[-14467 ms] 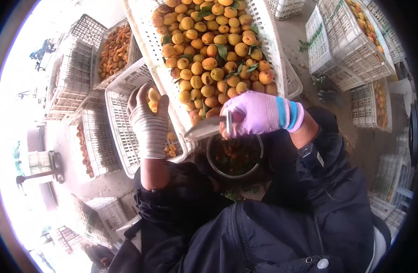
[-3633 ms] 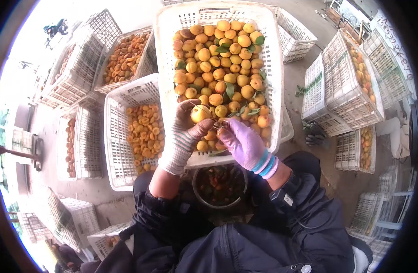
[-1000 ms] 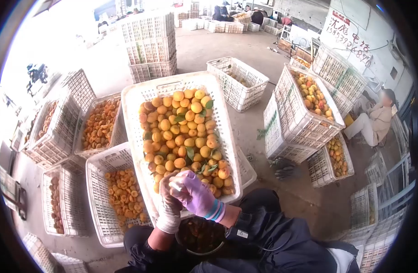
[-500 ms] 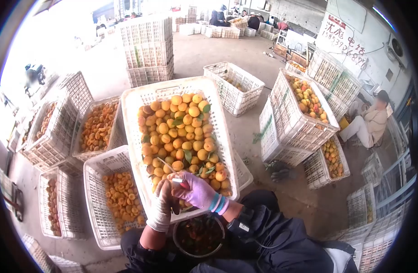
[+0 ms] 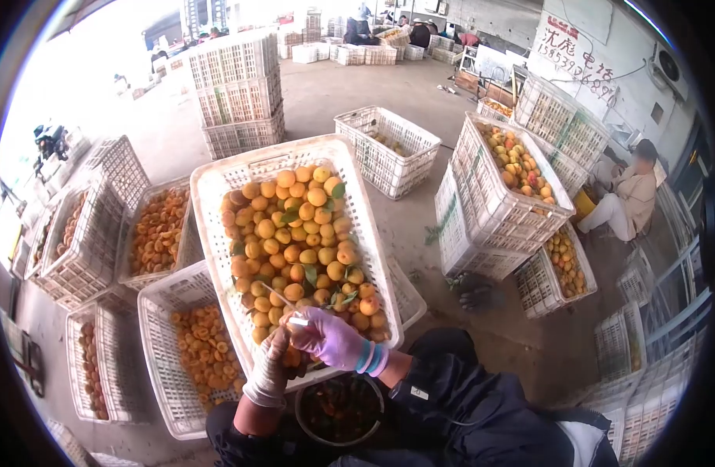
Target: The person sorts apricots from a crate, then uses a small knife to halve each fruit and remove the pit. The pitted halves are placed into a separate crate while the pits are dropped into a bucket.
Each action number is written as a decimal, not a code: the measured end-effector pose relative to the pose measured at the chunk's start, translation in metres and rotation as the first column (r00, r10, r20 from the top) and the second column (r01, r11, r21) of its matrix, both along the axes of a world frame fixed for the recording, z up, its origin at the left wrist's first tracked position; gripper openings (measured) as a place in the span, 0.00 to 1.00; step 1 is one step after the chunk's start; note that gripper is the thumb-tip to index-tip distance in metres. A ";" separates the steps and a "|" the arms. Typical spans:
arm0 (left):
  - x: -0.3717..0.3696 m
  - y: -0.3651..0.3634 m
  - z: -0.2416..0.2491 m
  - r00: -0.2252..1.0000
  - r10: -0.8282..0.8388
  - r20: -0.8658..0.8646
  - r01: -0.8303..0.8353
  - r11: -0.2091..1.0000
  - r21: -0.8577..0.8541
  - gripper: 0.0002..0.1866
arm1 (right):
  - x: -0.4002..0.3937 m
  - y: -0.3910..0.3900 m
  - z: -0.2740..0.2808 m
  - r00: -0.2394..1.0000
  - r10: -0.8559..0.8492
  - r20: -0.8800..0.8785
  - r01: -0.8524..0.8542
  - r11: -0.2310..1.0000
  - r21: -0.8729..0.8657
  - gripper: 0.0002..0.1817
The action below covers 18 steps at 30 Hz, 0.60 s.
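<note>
A slim, pale-bladed knife (image 5: 298,321), gripped in the purple-gloved right hand (image 5: 334,340), points forward-left over round orange apricots (image 5: 295,233), the white-gloved left hand (image 5: 270,367) (its grip unclear) just beside.

The right glove (image 5: 335,340) is lilac with turquoise cuff stripes (image 5: 370,358), the left glove (image 5: 265,377) whitish and apparently stained, and the jacket sleeves (image 5: 451,398) are dark navy.
</note>
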<state>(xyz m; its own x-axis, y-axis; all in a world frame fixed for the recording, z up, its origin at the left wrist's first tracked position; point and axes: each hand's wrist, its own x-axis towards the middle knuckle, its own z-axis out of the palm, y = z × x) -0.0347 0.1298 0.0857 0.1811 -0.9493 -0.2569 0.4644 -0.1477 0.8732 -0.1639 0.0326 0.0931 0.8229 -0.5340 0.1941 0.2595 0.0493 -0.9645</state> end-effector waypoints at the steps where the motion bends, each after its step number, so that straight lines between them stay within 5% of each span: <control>1: 0.003 0.000 -0.003 0.999 -0.046 -0.009 0.045 0.999 -0.023 0.34 | 0.004 0.002 -0.003 0.996 -0.057 0.068 0.063 0.995 -0.083 0.20; 5: 0.002 -0.002 -0.005 0.995 -0.060 -0.078 0.057 0.998 -0.030 0.35 | 0.004 0.004 -0.005 0.995 -0.093 0.040 0.098 0.983 -0.157 0.19; 7: 0.001 -0.002 -0.005 0.991 -0.057 -0.120 0.054 0.998 -0.024 0.35 | 0.004 0.006 -0.006 0.997 -0.079 0.004 0.079 0.996 -0.031 0.19; 12: 0.006 0.003 -0.005 0.968 -0.099 -0.233 0.108 0.994 0.026 0.31 | 0.005 0.006 -0.007 0.996 -0.094 -0.005 0.094 0.994 -0.048 0.20; 14: 0.003 0.001 0.001 0.976 -0.078 -0.203 0.084 0.996 0.021 0.29 | 0.006 0.003 -0.010 0.995 -0.092 0.028 0.094 0.995 -0.041 0.21; 16: 0.003 0.000 0.004 0.982 -0.059 -0.177 0.063 0.998 0.018 0.27 | 0.003 -0.002 -0.009 0.994 0.013 -0.113 0.011 0.978 0.209 0.24; 18: 0.003 -0.001 0.005 0.986 -0.103 -0.128 0.103 0.995 -0.006 0.26 | 0.001 -0.005 -0.005 0.991 -0.018 -0.131 0.032 0.994 0.104 0.26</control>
<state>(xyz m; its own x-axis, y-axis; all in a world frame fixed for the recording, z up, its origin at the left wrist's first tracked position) -0.0314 0.1289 0.0905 0.0478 -0.9611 -0.2721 0.5548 -0.2009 0.8073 -0.1634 0.0275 0.0885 0.8236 -0.5665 0.0277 0.1349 0.1482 -0.9797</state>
